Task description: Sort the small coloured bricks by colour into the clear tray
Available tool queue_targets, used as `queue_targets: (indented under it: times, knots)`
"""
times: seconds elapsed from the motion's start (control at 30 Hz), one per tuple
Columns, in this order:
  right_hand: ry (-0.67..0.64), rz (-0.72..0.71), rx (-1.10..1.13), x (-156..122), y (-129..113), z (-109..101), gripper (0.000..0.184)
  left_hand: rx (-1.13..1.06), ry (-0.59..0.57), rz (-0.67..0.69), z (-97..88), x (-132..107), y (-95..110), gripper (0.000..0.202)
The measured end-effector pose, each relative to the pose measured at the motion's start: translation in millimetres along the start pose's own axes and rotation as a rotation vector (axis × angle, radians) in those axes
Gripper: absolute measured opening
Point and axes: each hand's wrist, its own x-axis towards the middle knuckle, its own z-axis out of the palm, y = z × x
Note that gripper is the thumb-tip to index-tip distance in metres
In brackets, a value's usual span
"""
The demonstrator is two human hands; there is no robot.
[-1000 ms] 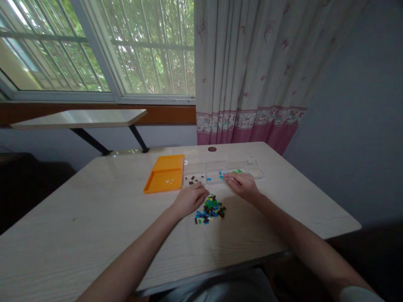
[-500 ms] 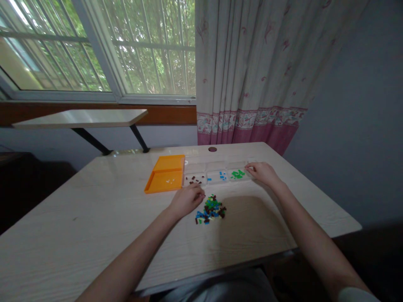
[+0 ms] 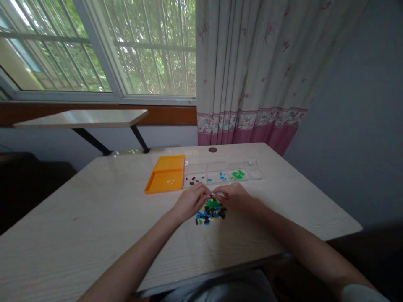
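A small heap of tiny bricks [image 3: 210, 211], blue, green, brown and pale, lies on the wooden table [image 3: 94, 218]. My left hand [image 3: 189, 202] rests at the heap's upper left with curled fingers touching the bricks. My right hand [image 3: 234, 196] sits at the heap's upper right, fingertips pinched at its top edge. What either hand holds is too small to make out. Behind the heap lies a clear compartment tray [image 3: 255, 168] with brown, blue, green and pale bricks sorted in separate cells.
An orange lid or tray [image 3: 166, 167] with a few white bits lies left of the clear tray. A round cable hole [image 3: 212, 149] marks the table's far edge. Beyond are a window, a curtain and a small shelf [image 3: 82, 118].
My right hand left the right end of the clear tray and came back down to the heap. My left hand stayed beside the heap and shifted slightly towards it.
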Motion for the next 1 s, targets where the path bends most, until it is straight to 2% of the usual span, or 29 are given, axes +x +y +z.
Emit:
queue_targets:
  times: [0.2, 0.4, 0.6, 0.7, 0.9, 1.0]
  knots:
    - [0.022, -0.058, 0.073, -3.7, -5.7, -3.1, 0.017, -0.033, -0.021, 0.005, 2.1, -2.3, 0.3, 0.015]
    - [0.043, -0.067, 0.084, -3.8, -0.9, 2.8, 0.020, -0.126, 0.065, 0.011, 2.3, -1.3, 0.6, 0.014]
    - [0.077, -0.077, 0.102, -4.1, 0.5, 4.2, 0.023, -0.194, 0.094, -0.023, 3.4, 0.5, 0.7, 0.011]
    - [0.030, -0.057, 0.112, -3.7, 2.1, 3.0, 0.021, -0.195, 0.131, -0.035, 1.6, 0.6, 2.6, 0.012]
    - [-0.172, 0.058, -0.012, -0.8, 13.7, -0.5, 0.022, -0.146, 0.391, -0.082, -8.2, -2.3, 8.5, 0.015]
    - [-0.253, 0.106, -0.050, 0.1, 15.3, -2.5, 0.024, -0.141, 0.448, -0.076, -11.2, -3.2, 8.9, 0.014]
